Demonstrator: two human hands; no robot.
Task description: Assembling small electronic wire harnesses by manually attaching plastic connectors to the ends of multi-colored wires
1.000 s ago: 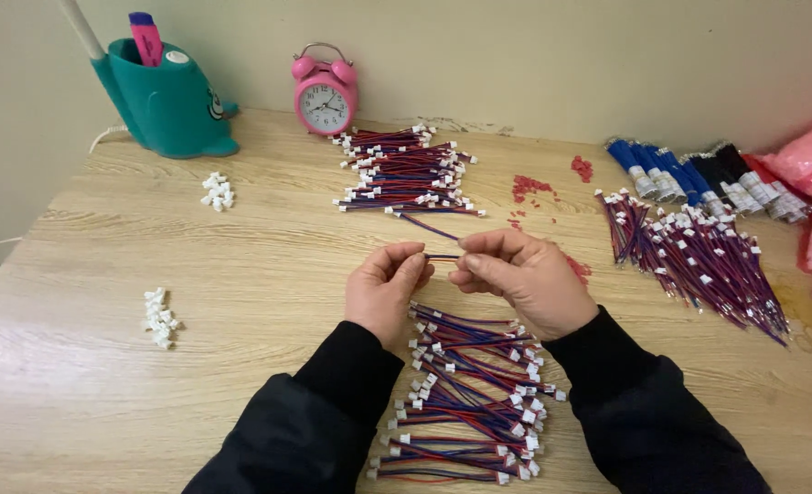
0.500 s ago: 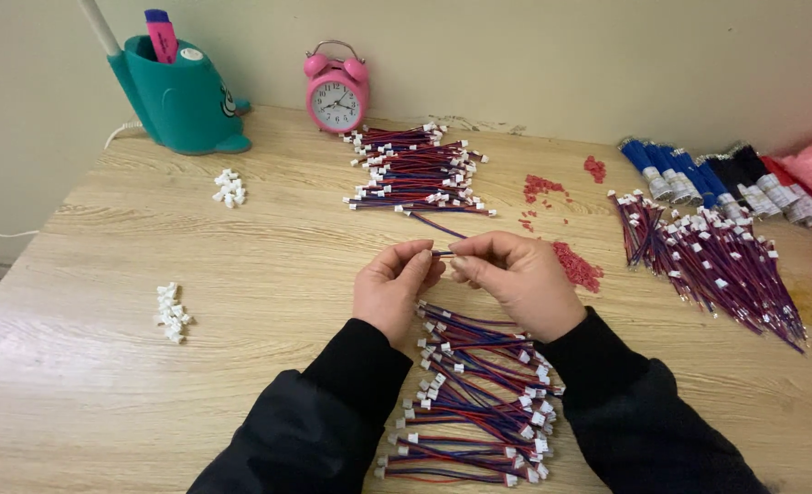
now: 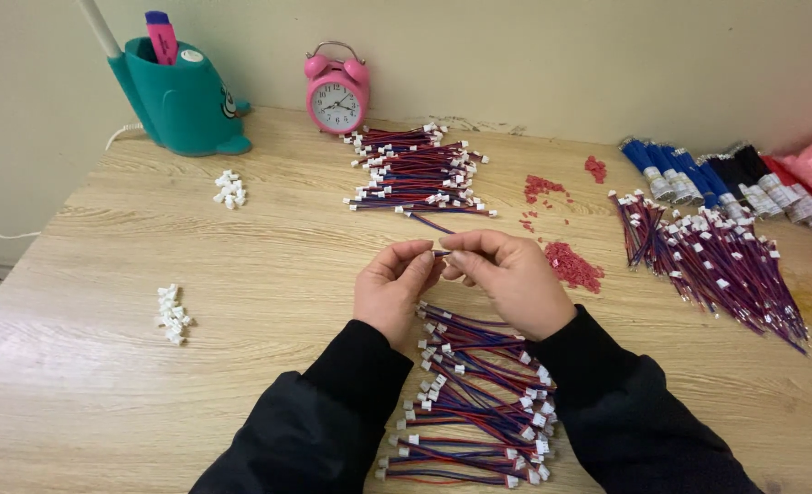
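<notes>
Both hands, left hand (image 3: 392, 293) and right hand (image 3: 507, 279), apparently pinch a wire lead (image 3: 440, 252) lying left-right.

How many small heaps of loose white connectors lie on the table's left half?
2: one heap of white connectors near the teal holder, another heap further forward by the left edge. None seem hidden.
</notes>
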